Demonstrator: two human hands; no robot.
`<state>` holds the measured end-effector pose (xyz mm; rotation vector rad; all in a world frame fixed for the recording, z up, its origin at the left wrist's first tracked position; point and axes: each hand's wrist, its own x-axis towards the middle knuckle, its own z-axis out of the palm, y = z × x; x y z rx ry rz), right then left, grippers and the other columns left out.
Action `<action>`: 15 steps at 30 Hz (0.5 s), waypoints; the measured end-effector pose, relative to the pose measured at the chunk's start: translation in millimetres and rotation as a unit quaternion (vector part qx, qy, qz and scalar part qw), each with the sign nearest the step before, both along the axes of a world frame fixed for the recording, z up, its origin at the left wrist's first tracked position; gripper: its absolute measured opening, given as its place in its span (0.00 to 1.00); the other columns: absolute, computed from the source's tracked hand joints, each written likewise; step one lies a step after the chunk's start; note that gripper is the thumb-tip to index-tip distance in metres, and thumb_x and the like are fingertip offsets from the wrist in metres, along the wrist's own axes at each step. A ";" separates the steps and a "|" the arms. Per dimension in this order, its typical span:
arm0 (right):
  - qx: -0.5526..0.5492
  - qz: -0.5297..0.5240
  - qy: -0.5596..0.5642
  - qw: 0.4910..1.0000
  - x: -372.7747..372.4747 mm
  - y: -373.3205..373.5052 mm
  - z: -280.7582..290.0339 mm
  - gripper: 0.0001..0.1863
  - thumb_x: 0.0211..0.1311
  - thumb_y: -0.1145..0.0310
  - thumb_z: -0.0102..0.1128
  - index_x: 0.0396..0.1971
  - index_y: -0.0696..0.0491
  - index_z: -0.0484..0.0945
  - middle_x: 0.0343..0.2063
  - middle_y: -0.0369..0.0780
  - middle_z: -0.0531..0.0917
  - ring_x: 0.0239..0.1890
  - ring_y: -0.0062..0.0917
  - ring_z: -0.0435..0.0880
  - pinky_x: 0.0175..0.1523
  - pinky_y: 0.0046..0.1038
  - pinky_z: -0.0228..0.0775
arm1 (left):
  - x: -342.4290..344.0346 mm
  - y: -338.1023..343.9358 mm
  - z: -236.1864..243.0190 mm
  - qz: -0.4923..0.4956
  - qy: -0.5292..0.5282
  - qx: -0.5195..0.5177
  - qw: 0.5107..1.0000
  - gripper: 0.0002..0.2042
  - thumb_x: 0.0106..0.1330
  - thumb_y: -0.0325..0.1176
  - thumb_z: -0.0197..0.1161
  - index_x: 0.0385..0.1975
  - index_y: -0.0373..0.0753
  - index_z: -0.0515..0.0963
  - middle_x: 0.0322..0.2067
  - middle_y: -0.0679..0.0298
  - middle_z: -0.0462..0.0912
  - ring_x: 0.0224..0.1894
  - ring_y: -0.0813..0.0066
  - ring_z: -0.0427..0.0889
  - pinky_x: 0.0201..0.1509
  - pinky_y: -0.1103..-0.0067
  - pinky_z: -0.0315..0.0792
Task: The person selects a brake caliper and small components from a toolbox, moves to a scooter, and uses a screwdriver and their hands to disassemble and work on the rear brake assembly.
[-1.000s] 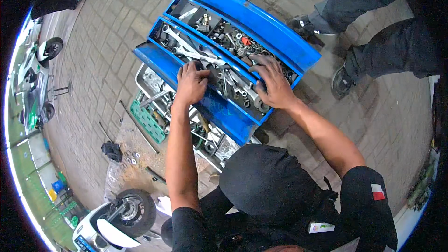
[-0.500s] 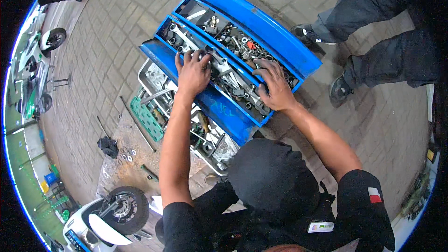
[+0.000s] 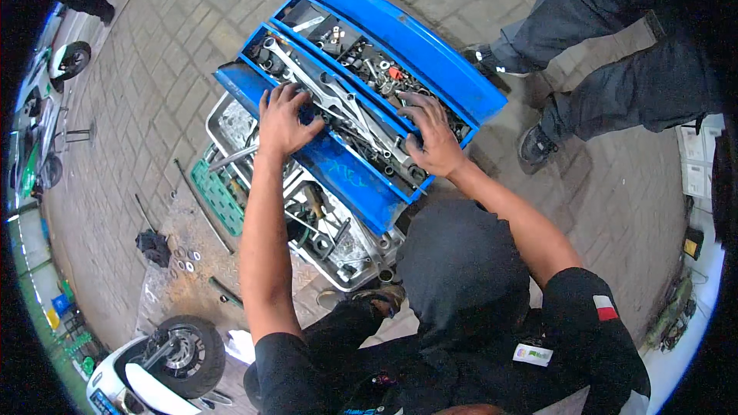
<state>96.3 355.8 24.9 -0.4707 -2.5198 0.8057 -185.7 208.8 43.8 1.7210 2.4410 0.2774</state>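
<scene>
A blue metal toolbox (image 3: 361, 192) stands with its lids folded out to both sides. Long combination wrenches (image 3: 330, 92) and other steel tools lie in its near compartment; the far tray (image 3: 354, 50) holds small nuts, sockets and a red piece. My left hand (image 3: 286, 123) is over the toolbox's near edge, thumb and fingers apart, nothing seen in it. Across the right end of the box lies my right hand (image 3: 436, 138), fingers bent over the divider between the compartments, thumb apart. Its fingertips are partly hidden among the parts, and no tool shows in it.
Under the near lid, a white-rimmed tray (image 3: 342, 284) holds more tools, beside a green perforated tray (image 3: 217, 198). Metal rings (image 3: 189, 266) and a dark cloth (image 3: 153, 248) lie on the paving. Another person's legs (image 3: 592, 100) stand at right; a motorcycle wheel (image 3: 184, 357) is lower left.
My left hand has drawn back left from the wrenches to the near edge, its fingers spreading. The right hand stays at the divider. The whole view has shifted slightly.
</scene>
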 end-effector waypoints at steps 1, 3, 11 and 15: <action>0.001 -0.004 -0.001 1.000 -0.4 -0.3 0.2 0.27 0.47 0.72 0.58 0.52 0.52 0.69 0.60 0.47 0.67 0.65 0.46 0.62 0.70 0.49 0.51 | 2.1 0.3 -1.8 0.002 0.016 0.005 1.000 0.24 0.53 0.49 0.62 0.49 0.47 0.79 0.60 0.58 0.72 0.67 0.55 0.63 0.72 0.54 0.50; -0.006 -0.003 -0.001 1.000 -0.7 -1.7 1.7 0.28 0.47 0.71 0.59 0.53 0.52 0.69 0.60 0.46 0.66 0.65 0.46 0.61 0.70 0.48 0.50 | 4.5 0.5 -5.7 0.001 0.032 0.010 0.999 0.24 0.54 0.49 0.62 0.50 0.48 0.79 0.63 0.58 0.69 0.68 0.54 0.62 0.72 0.54 0.50; 0.004 -0.006 -0.019 1.000 -2.6 -2.6 -0.1 0.30 0.48 0.67 0.63 0.55 0.51 0.68 0.62 0.45 0.66 0.67 0.44 0.60 0.71 0.48 0.48 | 28.2 12.0 1.8 -0.104 -0.020 0.077 0.991 0.26 0.52 0.49 0.70 0.50 0.47 0.76 0.57 0.59 0.74 0.61 0.54 0.70 0.68 0.55 0.57; 0.001 -0.010 -0.018 1.000 2.5 0.5 -3.6 0.30 0.49 0.65 0.63 0.55 0.51 0.68 0.62 0.46 0.65 0.67 0.44 0.59 0.72 0.48 0.47 | 68.3 19.9 10.5 -0.035 -0.002 0.023 0.999 0.37 0.46 0.52 0.73 0.60 0.50 0.71 0.55 0.58 0.75 0.58 0.54 0.72 0.68 0.55 0.57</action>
